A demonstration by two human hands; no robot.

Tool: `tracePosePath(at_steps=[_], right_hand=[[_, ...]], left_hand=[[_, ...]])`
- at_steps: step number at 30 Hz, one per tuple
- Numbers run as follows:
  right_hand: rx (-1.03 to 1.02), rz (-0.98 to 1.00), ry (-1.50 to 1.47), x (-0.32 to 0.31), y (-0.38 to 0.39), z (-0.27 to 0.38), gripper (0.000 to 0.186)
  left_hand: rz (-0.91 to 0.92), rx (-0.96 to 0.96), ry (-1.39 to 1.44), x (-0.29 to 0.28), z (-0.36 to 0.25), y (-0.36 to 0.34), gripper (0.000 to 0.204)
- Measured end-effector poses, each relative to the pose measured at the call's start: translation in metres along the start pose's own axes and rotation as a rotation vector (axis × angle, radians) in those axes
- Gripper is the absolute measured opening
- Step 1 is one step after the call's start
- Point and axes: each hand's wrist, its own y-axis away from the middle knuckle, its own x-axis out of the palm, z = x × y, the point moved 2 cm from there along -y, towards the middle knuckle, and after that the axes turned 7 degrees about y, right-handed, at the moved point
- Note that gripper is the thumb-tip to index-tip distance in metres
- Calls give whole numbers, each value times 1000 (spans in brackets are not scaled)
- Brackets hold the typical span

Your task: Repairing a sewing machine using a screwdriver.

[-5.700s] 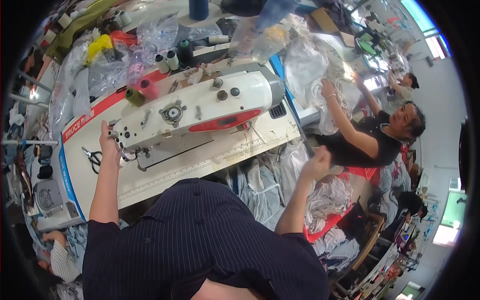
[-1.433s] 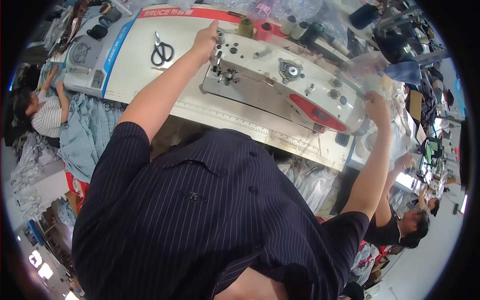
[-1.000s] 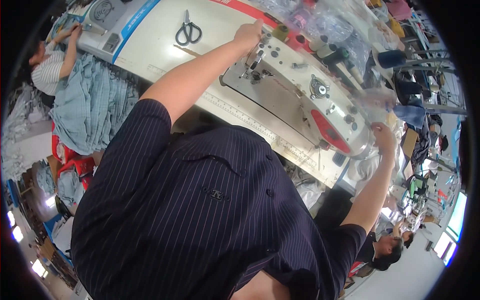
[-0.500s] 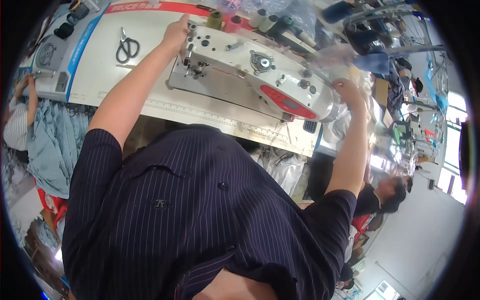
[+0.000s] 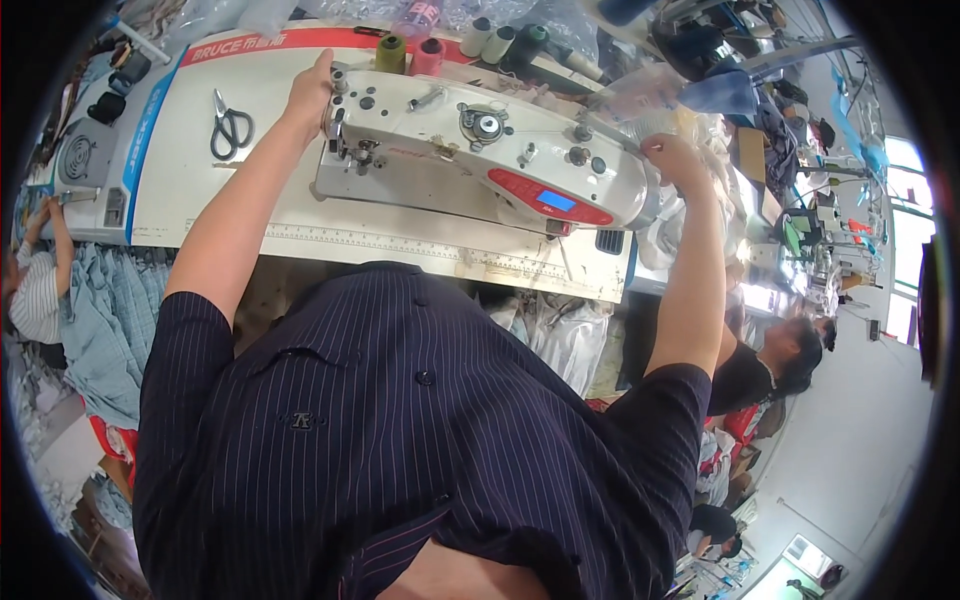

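Black-handled scissors (image 5: 223,116) we see near the left edge of our counter (image 5: 175,190), olive cone (image 5: 391,57) and pink cone (image 5: 428,58) at its far edge, light-blue cloth (image 5: 112,320) beyond its near left corner.

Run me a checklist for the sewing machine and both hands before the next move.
1. Left hand at the needle end of the sewing machine: ok.
2. Right hand firmly on the opposite end: cannot tell; it is there, but contact is unclear.
3. Control display lit: ok, glowing blue.
4. Scissors away from the machine: ok, lying on the tabletop left of the left hand.
5. Olive thread cone and pink thread cone upright: ok, behind the machine.
6. Needle threaded: cannot tell, too small.
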Motion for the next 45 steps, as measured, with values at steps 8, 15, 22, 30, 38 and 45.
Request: tracePosePath(at_steps=[8, 15, 22, 30, 38, 45], right_hand=[[-25, -17, -30, 5, -3, -6, 29], [14, 33, -1, 3, -4, -5, 27], [16, 20, -20, 4, -1, -5, 29], [-41, -50, -29, 5, -1, -1, 29], [-50, -41, -54, 8, -4, -6, 30], [-25, -41, -40, 6, -1, -3, 30]], left_hand=[[17, -6, 3, -1, -2, 1, 55], [-8, 52, -57, -2, 0, -2, 58], [-2, 28, -63, 4, -4, 4, 52], [-16, 1, -31, -3, -1, -1, 55], [-3, -11, -24, 0, -8, 8, 54], [-6, -22, 0, 2, -11, 11, 51]])
